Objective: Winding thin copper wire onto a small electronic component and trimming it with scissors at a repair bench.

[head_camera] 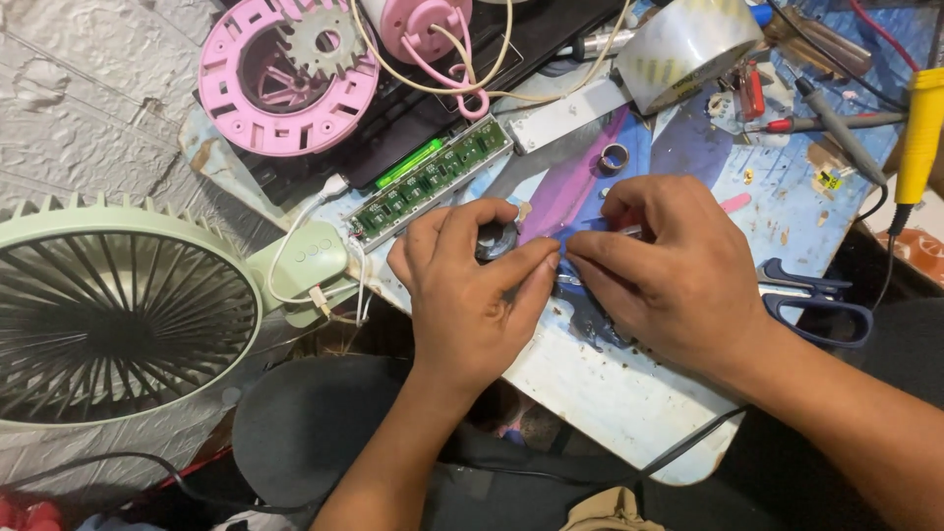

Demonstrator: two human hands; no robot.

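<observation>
My left hand and my right hand meet fingertip to fingertip over the worn work board. The left hand's fingers curl around a small dark round part. A thin metal piece shows between the pinched fingers of the right hand; most of it is hidden. A long green circuit board with white wires lies just beyond the left hand, wired to a pale green fan at the left.
A pink fan housing and pink motor lie on a dark tray at the back. A clear tape roll, a metal ring, blue-handled scissors, a yellow-handled tool and screwdrivers sit at the right.
</observation>
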